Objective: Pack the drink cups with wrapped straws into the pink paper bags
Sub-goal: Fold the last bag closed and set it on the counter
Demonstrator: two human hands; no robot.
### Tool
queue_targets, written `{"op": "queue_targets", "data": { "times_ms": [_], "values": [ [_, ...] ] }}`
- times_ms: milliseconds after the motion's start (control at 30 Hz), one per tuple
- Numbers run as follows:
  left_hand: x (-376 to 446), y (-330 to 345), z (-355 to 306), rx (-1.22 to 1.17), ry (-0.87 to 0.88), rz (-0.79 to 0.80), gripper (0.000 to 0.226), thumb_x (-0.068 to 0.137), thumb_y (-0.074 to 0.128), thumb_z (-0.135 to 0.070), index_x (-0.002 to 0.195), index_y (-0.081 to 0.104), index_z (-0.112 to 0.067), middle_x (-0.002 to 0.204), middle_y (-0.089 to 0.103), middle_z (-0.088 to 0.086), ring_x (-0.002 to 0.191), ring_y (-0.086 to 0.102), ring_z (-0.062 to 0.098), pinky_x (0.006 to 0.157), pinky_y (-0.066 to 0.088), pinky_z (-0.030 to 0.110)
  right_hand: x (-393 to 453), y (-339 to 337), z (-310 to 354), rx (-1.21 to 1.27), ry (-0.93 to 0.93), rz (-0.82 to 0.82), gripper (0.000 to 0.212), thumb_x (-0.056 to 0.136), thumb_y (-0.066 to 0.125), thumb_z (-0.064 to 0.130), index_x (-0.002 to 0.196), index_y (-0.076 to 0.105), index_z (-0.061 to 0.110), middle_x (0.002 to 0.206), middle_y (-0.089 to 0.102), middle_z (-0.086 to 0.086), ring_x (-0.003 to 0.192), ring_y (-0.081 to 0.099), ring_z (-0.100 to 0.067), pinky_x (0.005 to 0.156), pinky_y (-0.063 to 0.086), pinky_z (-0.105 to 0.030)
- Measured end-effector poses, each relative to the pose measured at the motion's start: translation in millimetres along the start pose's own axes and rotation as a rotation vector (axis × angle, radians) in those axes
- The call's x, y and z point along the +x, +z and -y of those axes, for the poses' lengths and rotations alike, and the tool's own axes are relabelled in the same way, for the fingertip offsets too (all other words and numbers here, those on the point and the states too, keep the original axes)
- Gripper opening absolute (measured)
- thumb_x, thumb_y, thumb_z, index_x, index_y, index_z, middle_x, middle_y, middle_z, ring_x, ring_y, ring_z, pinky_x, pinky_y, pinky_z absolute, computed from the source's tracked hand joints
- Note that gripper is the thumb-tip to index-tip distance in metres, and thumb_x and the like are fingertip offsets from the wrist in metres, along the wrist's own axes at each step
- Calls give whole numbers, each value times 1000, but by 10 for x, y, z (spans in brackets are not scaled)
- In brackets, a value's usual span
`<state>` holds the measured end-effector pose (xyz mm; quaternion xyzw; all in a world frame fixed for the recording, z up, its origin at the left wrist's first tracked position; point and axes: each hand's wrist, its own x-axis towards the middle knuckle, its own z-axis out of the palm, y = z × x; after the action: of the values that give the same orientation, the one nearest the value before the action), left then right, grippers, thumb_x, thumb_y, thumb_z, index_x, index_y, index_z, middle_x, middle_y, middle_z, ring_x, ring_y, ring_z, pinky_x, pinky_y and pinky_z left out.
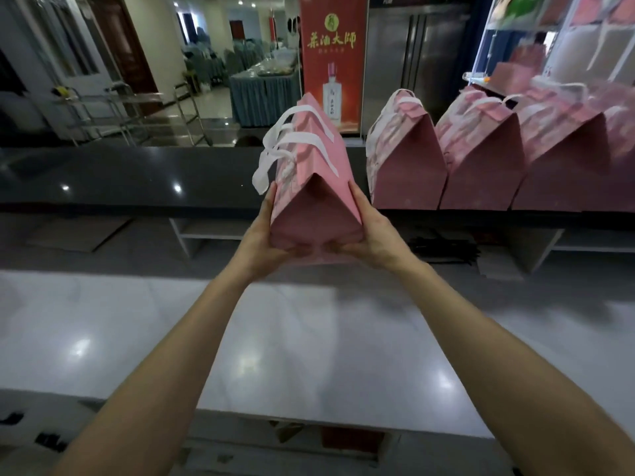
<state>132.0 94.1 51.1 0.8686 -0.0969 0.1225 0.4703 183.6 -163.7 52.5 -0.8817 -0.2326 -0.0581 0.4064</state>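
A pink paper bag (pixel 316 187) with white ribbon handles is held up in front of the black counter (pixel 120 173), its top folded shut. My left hand (pixel 264 235) grips its left side and bottom, thumb under the base. My right hand (pixel 371 235) grips the right side the same way. The bag hangs just left of a row of several similar pink bags (pixel 409 166) standing on the black counter. No cups or straws are visible; the bags' contents are hidden.
A glossy white worktop (pixel 309 355) lies below my arms. Behind the counter stand a red banner (pixel 331 46) and a steel fridge (pixel 412 56). Shelves sit under the counter. More pink bags hang at the upper right (pixel 584 15).
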Motion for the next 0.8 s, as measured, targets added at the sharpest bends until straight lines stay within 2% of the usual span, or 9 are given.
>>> {"op": "queue_targets", "data": {
  "times_ms": [67,133,233,267,367,433,600,700,800],
  "values": [
    [334,-41,32,-5,19,-20,146,59,98,-59,173,8,-47,160,52,-8,139,57,14,112,53,38,315,-54,-48,-23,-10,-11,141,70,97,60,173,1,44,158,52,-7,138,57,-28,114,51,-49],
    [640,-41,77,-8,-3,-14,143,58,98,-60,171,12,-50,154,58,-9,135,61,9,110,55,35,585,-91,-136,-34,-2,-28,139,72,96,59,173,3,42,158,53,-8,139,57,-30,113,51,-49],
    [1012,33,187,-28,-57,-9,141,53,96,-67,167,15,-58,145,63,-15,122,63,-12,97,50,10,894,-92,-290,-17,27,-21,137,76,96,53,174,1,40,160,53,-7,141,56,-31,114,50,-51],
    [1106,67,220,-21,-75,-11,141,51,95,-68,167,15,-59,143,64,-15,121,64,-11,94,48,7,967,-81,-332,-13,40,-11,137,77,96,52,174,1,38,161,53,-7,142,55,-31,114,50,-51],
    [1320,149,334,-38,-126,-6,144,49,92,-71,170,16,-53,146,62,-14,129,63,6,95,44,9,1105,-59,-470,6,111,-4,135,80,95,47,175,0,30,162,53,-6,142,56,-28,115,49,-48],
    [1429,153,393,-32,-125,-14,142,49,90,-71,170,16,-55,145,63,-14,130,63,6,90,44,4,1085,-26,-571,25,159,-33,132,82,94,44,175,3,26,159,56,-3,142,57,-25,116,49,-44],
    [1683,188,474,-53,-113,24,140,53,88,-70,170,12,-56,144,65,-7,129,64,14,104,52,28,585,189,-967,-40,251,-83,102,84,86,59,167,38,23,158,58,-1,141,57,-19,114,47,-34],
    [1854,214,471,-63,-113,63,143,53,88,-69,171,10,-53,149,62,-3,132,63,17,110,54,36,272,365,-1243,-189,340,115,102,91,78,63,168,34,14,168,46,-8,152,47,-24,122,42,-40],
    [2041,263,498,-59,-114,113,144,59,95,-67,170,4,-56,152,59,-3,133,61,17,103,53,29,153,448,-1427,-255,399,234,103,92,76,65,171,29,17,171,40,-7,156,41,-26,124,39,-40]
  ]
}}
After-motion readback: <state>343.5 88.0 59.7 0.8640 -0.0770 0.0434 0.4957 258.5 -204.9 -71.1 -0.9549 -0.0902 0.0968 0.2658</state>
